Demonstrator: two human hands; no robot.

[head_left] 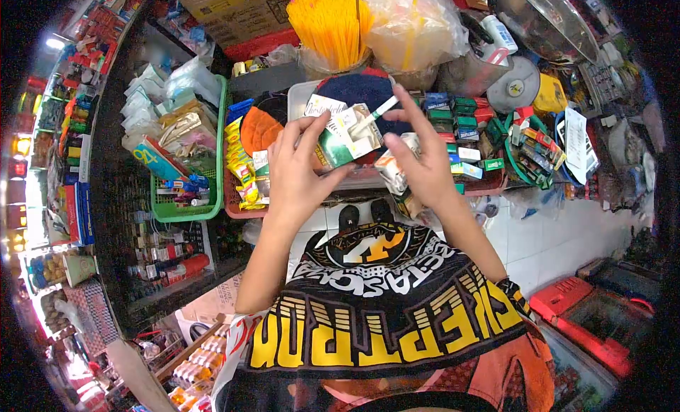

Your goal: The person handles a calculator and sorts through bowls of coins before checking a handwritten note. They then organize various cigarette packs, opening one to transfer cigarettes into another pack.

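Observation:
An opened cigarette pack point(343, 139), white and green with "Chesterfield" lettering, is in my left hand point(297, 164), its thumb and fingers around the pack's left side. White cigarettes show at its open top. My right hand point(425, 153) pinches near a single white cigarette point(385, 106) that slants up at the pack's upper right corner. Behind the pack lies a round dark blue cloth point(354, 88) with a red edge. Another small box point(392, 170) is just below my right hand, partly hidden by it.
A green basket point(221, 150) with packets stands left, beside yellow sachets point(239, 164). Stacked small boxes point(464, 122) and a round green basket point(511, 157) are right. Yellow sticks point(329, 30) and a plastic bag point(414, 33) stand behind. A red case point(581, 316) sits lower right.

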